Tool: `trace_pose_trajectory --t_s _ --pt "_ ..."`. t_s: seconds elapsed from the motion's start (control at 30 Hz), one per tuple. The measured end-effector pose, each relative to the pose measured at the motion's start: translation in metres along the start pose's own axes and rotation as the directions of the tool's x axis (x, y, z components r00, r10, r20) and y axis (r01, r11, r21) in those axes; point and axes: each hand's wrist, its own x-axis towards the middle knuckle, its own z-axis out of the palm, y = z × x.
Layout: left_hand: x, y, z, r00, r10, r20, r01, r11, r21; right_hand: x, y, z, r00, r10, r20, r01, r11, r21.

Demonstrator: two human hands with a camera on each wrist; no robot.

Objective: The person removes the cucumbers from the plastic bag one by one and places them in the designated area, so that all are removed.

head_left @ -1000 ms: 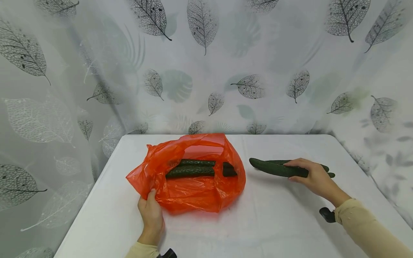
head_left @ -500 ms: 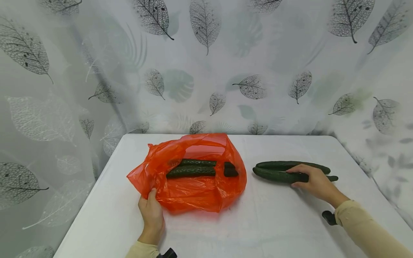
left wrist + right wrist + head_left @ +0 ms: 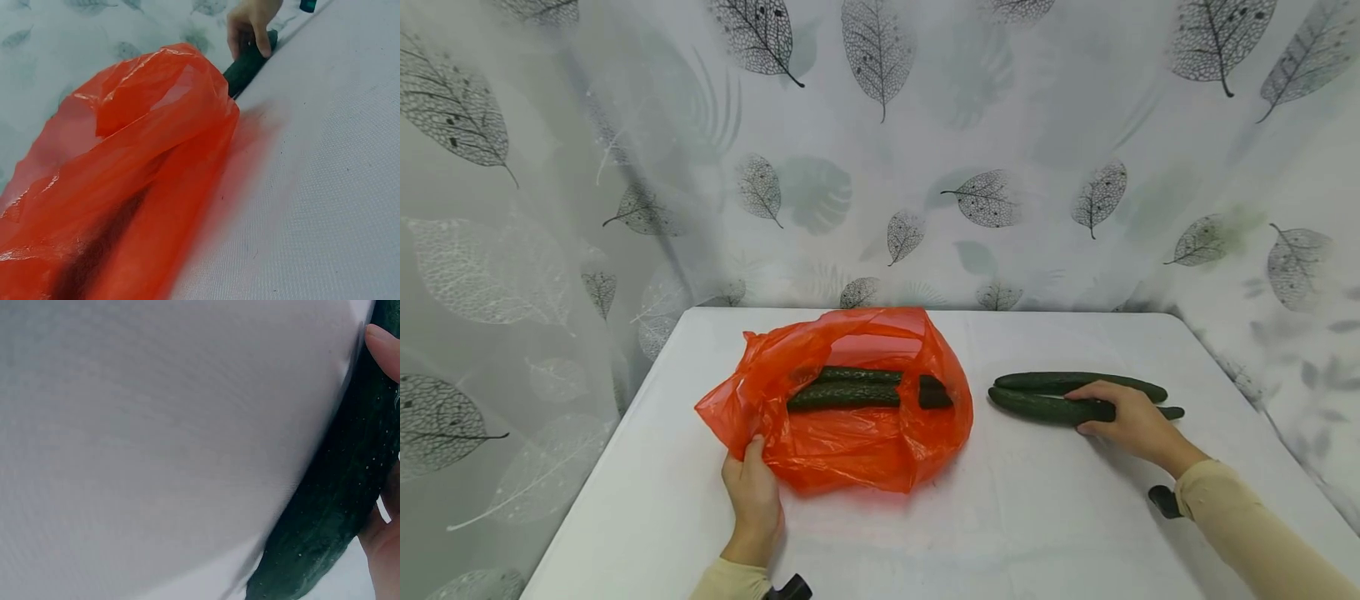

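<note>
In the head view a crinkled red plastic bag (image 3: 842,450) lies on its side, with dark green cucumbers (image 3: 850,396) showing through its mouth. The left hand (image 3: 752,500) pinches the bag's lower left edge. To the right of the bag two more cucumbers lie side by side on the table; the right hand (image 3: 1131,425) grips the nearer cucumber (image 3: 1037,407), thumb in front, fingers over the top. Behind it is the farther cucumber (image 3: 1045,382). The right wrist view shows the thumb (image 3: 384,350) against the gripped cucumber (image 3: 337,475).
A white cloth covers the table (image 3: 970,533). Behind and beside it hangs a pale curtain (image 3: 910,150) printed with leaves. Beige sleeves cover both forearms, and a black device sits at each wrist.
The right hand has come down and slightly right with the two cucumbers, which now lie on the table with a wider gap between their left ends. The left hand and the bag have barely moved.
</note>
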Motion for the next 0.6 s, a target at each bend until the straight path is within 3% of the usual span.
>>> trace_pose_trajectory --t_s 0.23,0.4,0.6 --pt "0.000 0.000 0.000 1.000 -0.001 0.011 0.001 1.000 -0.015 -0.002 -0.003 -0.002 0.999 0.013 0.039 -0.012 1.000 -0.022" --pt "0.000 0.000 0.000 1.000 -0.005 0.009 0.005 1.000 -0.013 -0.002 -0.008 -0.004 1.000 0.003 0.023 -0.003 1.000 -0.025" --pt "0.000 0.000 0.000 1.000 -0.015 -0.001 0.015 1.000 -0.005 0.008 -0.030 -0.011 1.000 0.021 0.023 -0.023 0.996 0.082"
